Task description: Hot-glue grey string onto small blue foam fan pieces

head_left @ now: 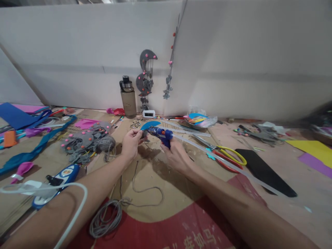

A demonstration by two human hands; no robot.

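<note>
My right hand [177, 155] is wrapped around a blue hot glue gun [166, 135], and a long translucent glue stick [230, 162] runs out of its back end to the right. The gun's nozzle points left, at the fingertips of my left hand [131, 142]. Those fingers pinch a small dark grey piece [144, 133], mostly covered by the fingers. Just behind it lies a blue curved piece [151, 124]. Grey cord [147, 188] trails over the cardboard below my hands and ends in a loose coil [106, 219].
Red-and-yellow-handled scissors [230, 155] and a black flat object [266, 171] lie to the right. Grey felt pieces with pompoms [83, 141] are heaped at left. A bottle [129, 100] and small digital clock [148, 114] stand by the wall. A white cable [84, 197] crosses my left forearm.
</note>
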